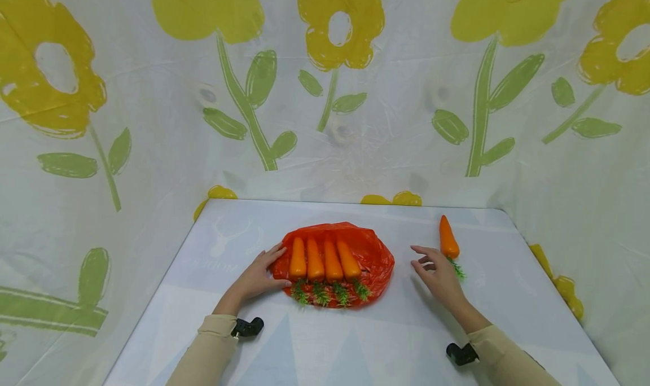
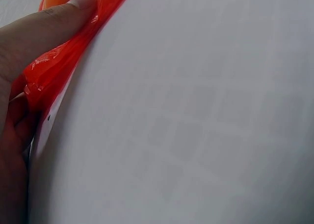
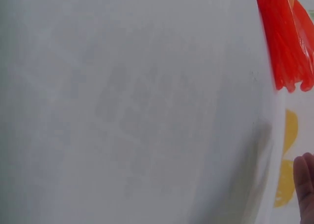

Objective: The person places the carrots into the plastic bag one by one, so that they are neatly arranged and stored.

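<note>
A red plastic bag (image 1: pixel 378 264) lies spread on the table, with several orange toy carrots (image 1: pixel 315 260) side by side on it. Their green leafy tops point toward me. My left hand (image 1: pixel 260 276) holds the bag's left edge; in the left wrist view the thumb (image 2: pixel 49 35) lies over the red plastic, with fingers curled beside it. Between the bag and a single carrot (image 1: pixel 448 239) at the right is my right hand (image 1: pixel 439 276), its fingers loosely bent and holding nothing. That carrot lies just beyond the hand, its leaves partly behind it.
The white table (image 1: pixel 304 352) has faint blue-grey prints. A pale curtain (image 1: pixel 396 137) with yellow flowers hangs behind it and at both sides. Each wrist carries a small black device, one on the left (image 1: pixel 249 327) and another on the right (image 1: pixel 461 354).
</note>
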`<state>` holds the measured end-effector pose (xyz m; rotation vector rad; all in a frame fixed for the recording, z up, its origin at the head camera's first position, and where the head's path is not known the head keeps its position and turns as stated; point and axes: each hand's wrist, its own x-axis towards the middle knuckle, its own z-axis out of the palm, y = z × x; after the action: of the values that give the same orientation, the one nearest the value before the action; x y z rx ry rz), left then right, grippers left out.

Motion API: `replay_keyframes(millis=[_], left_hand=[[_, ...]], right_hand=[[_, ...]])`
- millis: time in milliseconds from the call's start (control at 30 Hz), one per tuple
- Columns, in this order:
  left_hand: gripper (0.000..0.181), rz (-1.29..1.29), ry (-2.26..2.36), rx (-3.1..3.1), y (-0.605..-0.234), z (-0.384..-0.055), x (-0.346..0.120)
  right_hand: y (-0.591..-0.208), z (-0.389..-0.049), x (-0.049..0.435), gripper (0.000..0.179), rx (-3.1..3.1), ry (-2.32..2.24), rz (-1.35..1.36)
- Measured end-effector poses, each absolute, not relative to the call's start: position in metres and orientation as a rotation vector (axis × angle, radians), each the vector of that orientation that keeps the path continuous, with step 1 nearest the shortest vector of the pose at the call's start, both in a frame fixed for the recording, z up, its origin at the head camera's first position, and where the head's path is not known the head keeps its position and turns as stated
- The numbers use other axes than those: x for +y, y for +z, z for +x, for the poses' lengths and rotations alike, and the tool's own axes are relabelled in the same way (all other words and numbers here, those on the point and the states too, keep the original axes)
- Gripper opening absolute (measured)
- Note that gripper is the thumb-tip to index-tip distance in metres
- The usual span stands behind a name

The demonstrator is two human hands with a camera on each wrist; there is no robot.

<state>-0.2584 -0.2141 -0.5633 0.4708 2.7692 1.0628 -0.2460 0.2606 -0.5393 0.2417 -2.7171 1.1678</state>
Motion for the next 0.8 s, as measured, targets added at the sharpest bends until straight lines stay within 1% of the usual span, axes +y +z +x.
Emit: replay_keyframes(millis=[800], left_hand=[[0.095, 0.456, 1.067, 2.767, -0.563, -0.258, -0.213]], right_hand=[[-0.541, -0.254, 0.286, 0.038, -2.566, 0.98, 0.272]])
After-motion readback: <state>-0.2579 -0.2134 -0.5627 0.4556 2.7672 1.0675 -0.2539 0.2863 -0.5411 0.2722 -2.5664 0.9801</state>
